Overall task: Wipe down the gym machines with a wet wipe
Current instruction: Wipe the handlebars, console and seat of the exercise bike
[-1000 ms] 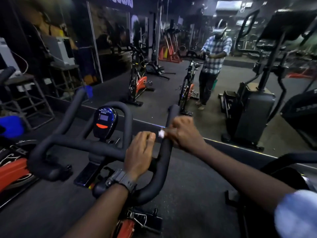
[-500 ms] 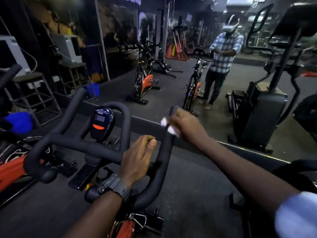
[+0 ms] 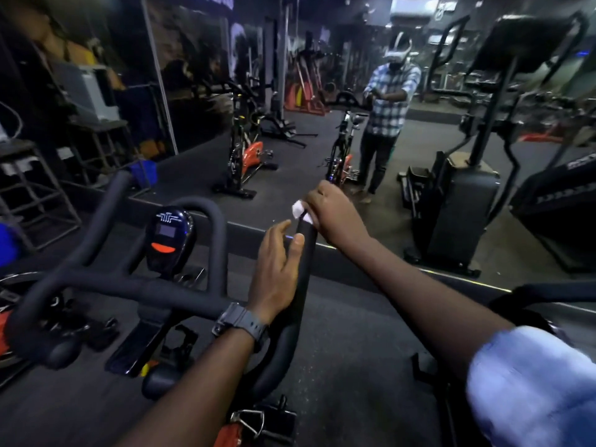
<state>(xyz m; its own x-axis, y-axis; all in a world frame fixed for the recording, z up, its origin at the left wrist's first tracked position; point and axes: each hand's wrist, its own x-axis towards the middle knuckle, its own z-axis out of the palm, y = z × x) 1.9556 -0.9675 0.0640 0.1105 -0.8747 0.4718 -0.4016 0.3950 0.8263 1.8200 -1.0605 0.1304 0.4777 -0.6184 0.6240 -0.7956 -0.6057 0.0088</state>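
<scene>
A spin bike's black handlebar (image 3: 135, 287) fills the lower left, with a small console (image 3: 167, 235) at its middle. My right hand (image 3: 335, 214) grips a white wet wipe (image 3: 299, 209) wrapped over the tip of the right handlebar horn (image 3: 301, 269). My left hand (image 3: 277, 272), with a dark watch on the wrist, rests on the same horn just below, fingers straight and loosely spread, thumb against the horn.
A wall mirror ahead reflects me and the bike (image 3: 342, 156). An orange spin bike (image 3: 246, 153) shows in the mirror at left. An elliptical machine (image 3: 461, 195) stands at right. Metal stools (image 3: 35, 185) are at far left. A second machine's black bar (image 3: 548, 290) lies at lower right.
My right hand slid the wipe up the horn to its tip. My left hand released its grip on the bar and moved up onto the horn with fingers straight.
</scene>
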